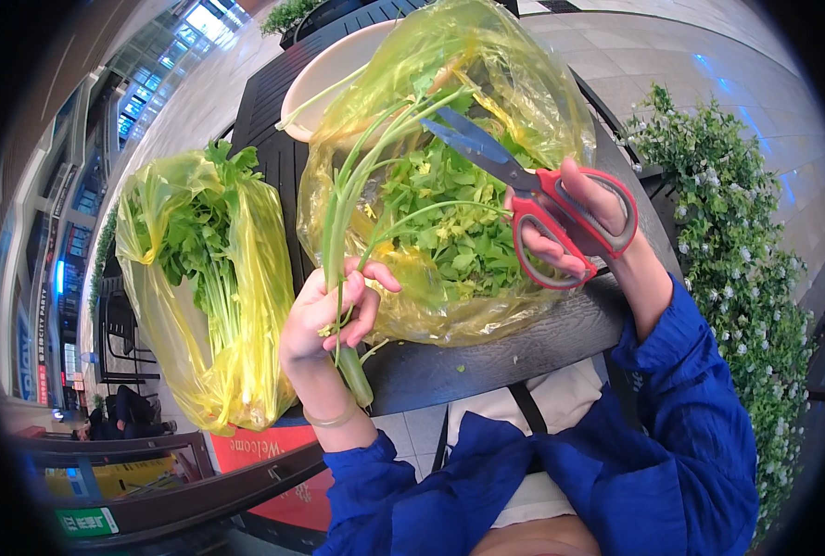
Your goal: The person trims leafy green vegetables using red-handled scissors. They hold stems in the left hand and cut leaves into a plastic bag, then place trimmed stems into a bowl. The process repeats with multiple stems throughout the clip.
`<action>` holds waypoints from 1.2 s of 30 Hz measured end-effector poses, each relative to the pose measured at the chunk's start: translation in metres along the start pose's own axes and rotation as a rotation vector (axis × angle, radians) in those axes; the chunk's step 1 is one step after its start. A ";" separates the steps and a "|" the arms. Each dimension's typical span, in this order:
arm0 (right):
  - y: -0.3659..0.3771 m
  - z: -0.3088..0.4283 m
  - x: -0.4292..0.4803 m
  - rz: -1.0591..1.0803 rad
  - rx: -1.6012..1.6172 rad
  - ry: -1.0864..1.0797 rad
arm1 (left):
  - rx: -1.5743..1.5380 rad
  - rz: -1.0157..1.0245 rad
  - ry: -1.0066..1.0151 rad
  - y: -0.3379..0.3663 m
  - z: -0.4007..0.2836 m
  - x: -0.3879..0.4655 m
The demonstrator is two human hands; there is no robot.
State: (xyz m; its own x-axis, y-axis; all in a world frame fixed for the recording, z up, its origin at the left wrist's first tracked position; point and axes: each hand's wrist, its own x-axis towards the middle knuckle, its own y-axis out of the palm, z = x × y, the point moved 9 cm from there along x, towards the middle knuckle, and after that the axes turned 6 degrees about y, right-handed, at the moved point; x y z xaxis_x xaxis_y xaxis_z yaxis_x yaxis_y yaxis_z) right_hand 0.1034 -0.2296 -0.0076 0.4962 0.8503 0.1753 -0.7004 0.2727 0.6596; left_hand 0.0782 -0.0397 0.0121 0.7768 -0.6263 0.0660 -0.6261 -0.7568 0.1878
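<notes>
My left hand [339, 313] is closed around a bunch of celery stalks [343, 208], whose thick base points down past my wrist. My right hand [579, 215] holds red-handled scissors [548, 208] with fingers through the loops; the dark blades point up and left, near the upper stalks. A thin side stem runs from the celery to my right fingers; whether they pinch it I cannot tell. Under both hands, cut celery leaves [454, 243] lie in an open yellow plastic bag [412, 316]. Left of it, more celery [207, 264] lies in another yellow bag [259, 236].
A pale basin [308, 90] stands at the back of the dark slatted table [482, 365], partly behind the open bag. A white-flowered bush [732, 243] grows along the right. Chairs [124, 333] and a seated person [134, 410] are at the far left, with a red mat [266, 448] below.
</notes>
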 end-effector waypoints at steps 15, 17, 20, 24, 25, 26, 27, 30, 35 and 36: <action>-0.003 0.005 -0.001 -0.047 -0.103 -0.030 | 0.049 -0.051 -0.008 -0.005 -0.001 -0.004; -0.001 0.006 0.000 -0.042 -0.122 -0.038 | 0.033 -0.062 -0.003 -0.007 -0.001 -0.004; 0.000 0.007 0.000 -0.047 -0.139 -0.051 | 0.013 -0.061 0.007 -0.007 -0.002 -0.004; -0.002 0.005 0.000 -0.070 -0.138 -0.032 | 0.024 -0.047 -0.007 -0.004 -0.001 -0.004; -0.002 0.007 0.001 -0.060 -0.146 -0.043 | 0.008 -0.036 0.003 -0.003 -0.002 -0.004; -0.001 0.007 0.001 -0.051 -0.154 -0.053 | 0.021 -0.047 -0.010 -0.004 -0.001 -0.004; -0.001 0.009 0.002 -0.043 -0.157 -0.065 | 0.019 -0.047 -0.007 -0.005 -0.001 -0.004; 0.001 0.010 0.003 -0.040 -0.199 -0.075 | -0.002 -0.043 0.031 -0.007 -0.002 -0.004; -0.001 0.011 0.002 -0.119 -0.265 -0.075 | -0.204 0.005 0.137 -0.008 -0.007 -0.007; -0.003 0.009 0.002 -0.149 -0.263 -0.057 | -0.256 0.035 0.155 -0.007 -0.009 -0.007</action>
State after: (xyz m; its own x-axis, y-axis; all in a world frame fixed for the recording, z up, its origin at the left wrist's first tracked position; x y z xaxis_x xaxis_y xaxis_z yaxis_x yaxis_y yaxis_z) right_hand 0.1113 -0.2334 -0.0029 0.6261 0.7676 0.1370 -0.7231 0.5058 0.4705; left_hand 0.0774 -0.0283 0.0193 0.7687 -0.5998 0.2220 -0.6302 -0.6512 0.4228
